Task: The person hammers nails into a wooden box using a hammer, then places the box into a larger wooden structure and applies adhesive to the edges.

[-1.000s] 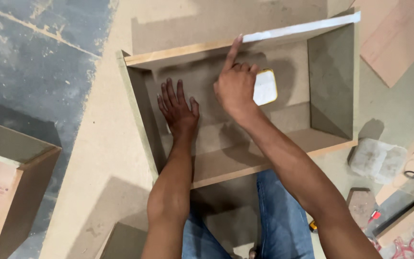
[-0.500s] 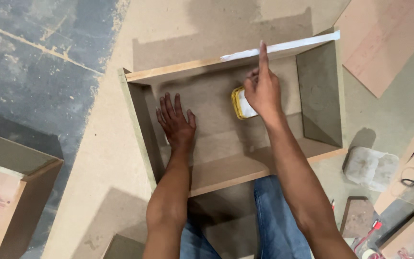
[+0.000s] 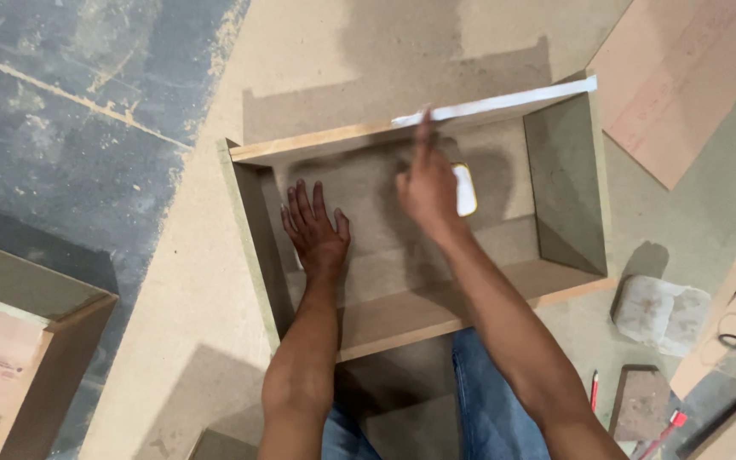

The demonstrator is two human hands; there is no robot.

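Note:
An open wooden box [image 3: 253, 230] lies on a board on the floor in front of me. A white strip [image 3: 513, 100] covers the right part of its far top edge. My left hand [image 3: 317, 234] rests flat, fingers spread, on the box's inner bottom near the left wall. My right hand [image 3: 428, 192] reaches over the box with its index finger stretched out and pressed on the far edge, near the strip's left end. Its other fingers are curled around a small pale object with a yellow rim [image 3: 465, 189]; I cannot tell what that object is.
Another wooden box [image 3: 36, 341] stands at the lower left. Pale board sheets [image 3: 692, 77] lie at the upper right. A whitish lump [image 3: 662, 311], a red pencil [image 3: 594, 390] and a brown block [image 3: 639, 400] lie to the box's right. My jeans-covered knees [image 3: 487, 409] are below.
My right index finger slid rightward along the far edge, then came back left toward the strip's end. My left hand stayed flat in the box.

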